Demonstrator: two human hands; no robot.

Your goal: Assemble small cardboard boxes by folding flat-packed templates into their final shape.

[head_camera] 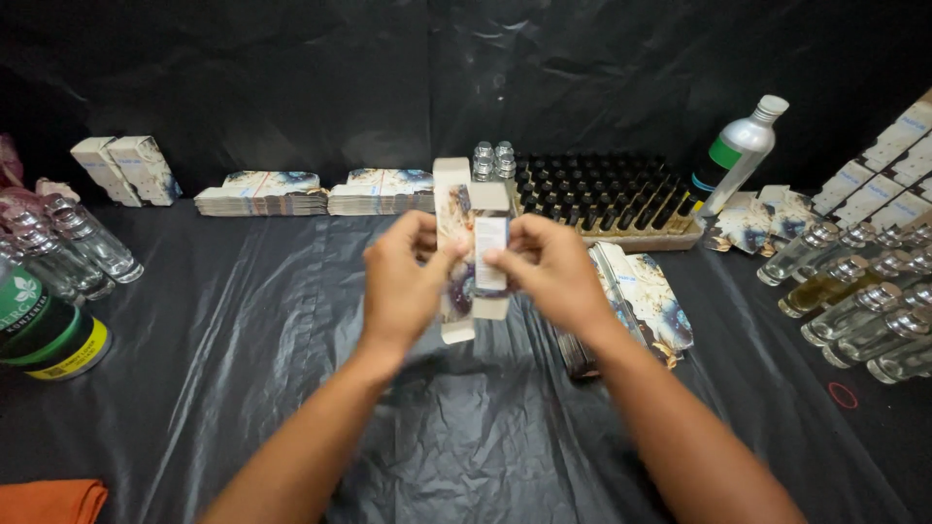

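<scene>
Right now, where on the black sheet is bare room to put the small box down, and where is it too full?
Bare sheet lies in front of the left hand, between the clear bottles at the left edge and the carton both hands hold. The near middle between the forearms is bare too. Crowded: right of the right hand, with flat cartons and lying bottles.

Two bare forearms enter from the near edge, no sleeves anywhere in frame. Left hand (403,286) and right hand (544,272): no gloves, no watch, no wristband or bracelet at either wrist. No rings that I can make out, though fingers are partly hidden and slightly blurred, so can't be sure. Nails look short and unpainted where visible. Upper arms and clothing are cut off by the frame.
</scene>
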